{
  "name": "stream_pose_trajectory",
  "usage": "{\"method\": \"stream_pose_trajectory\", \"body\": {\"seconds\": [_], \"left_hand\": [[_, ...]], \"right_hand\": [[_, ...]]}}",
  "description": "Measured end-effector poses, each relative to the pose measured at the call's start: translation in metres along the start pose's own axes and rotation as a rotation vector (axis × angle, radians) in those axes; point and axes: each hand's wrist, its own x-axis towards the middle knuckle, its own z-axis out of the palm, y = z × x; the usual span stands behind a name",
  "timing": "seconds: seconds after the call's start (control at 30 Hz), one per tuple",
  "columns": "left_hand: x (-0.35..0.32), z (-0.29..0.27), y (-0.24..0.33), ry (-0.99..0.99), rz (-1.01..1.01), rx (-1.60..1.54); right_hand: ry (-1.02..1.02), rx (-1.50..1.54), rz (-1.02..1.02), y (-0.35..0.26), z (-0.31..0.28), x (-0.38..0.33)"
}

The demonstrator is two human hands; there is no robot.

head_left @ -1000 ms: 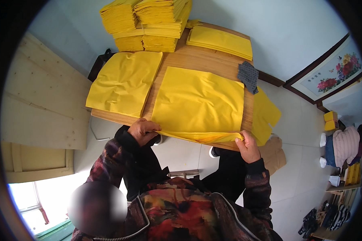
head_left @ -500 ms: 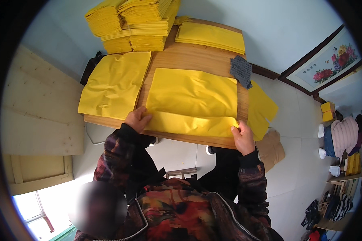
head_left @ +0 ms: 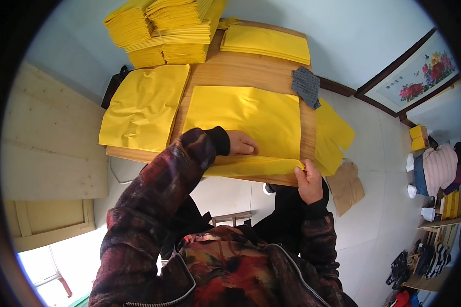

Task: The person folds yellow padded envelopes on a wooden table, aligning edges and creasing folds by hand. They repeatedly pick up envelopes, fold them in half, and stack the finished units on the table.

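Observation:
A yellow sheet point(head_left: 251, 110) lies on the wooden table point(head_left: 241, 66), its near edge turned up into a long folded strip point(head_left: 246, 166) along the table's front. My right hand point(head_left: 309, 181) pinches the right end of that strip between thumb and fingers. Across the sheet reaches my left arm; my left hand point(head_left: 242, 143) lies palm down just above the fold line, fingers stretched and slightly bent, touching the yellow surface. Part of the sheet's left side is hidden under my left sleeve.
Another yellow stack point(head_left: 143, 107) lies at the left. Tall piles of folded yellow sheets point(head_left: 182, 33) stand at the back left, a lower stack point(head_left: 266, 43) at the back. A grey cloth point(head_left: 306, 87) sits by the right edge. Brown paper point(head_left: 346, 188) lies on the floor.
My left hand has let go of the sheet's left corner and moved right onto the middle of the fold. The strip looks narrower and flatter. My right hand keeps its grip.

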Motion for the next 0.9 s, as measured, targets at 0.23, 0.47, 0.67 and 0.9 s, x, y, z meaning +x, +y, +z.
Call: {"method": "stream_pose_trajectory", "body": {"seconds": [0.23, 0.47, 0.67, 0.9], "left_hand": [[-0.062, -0.026, -0.027, -0.010, -0.208, 0.015], [-0.154, -0.022, -0.048, 0.367, -0.279, -0.285], [-0.162, 0.013, -0.065, 0.778, -0.170, -0.547], [-0.126, 0.046, -0.079, 1.198, -0.241, -0.390]], "right_hand": [[0.047, -0.039, 0.109, -0.002, 0.007, 0.008], [0.031, 0.014, 0.198, 0.007, 0.008, 0.019], [0.067, -0.009, 0.185, 0.022, 0.016, 0.027], [0.083, -0.165, 0.204, 0.015, 0.014, 0.031]]}}
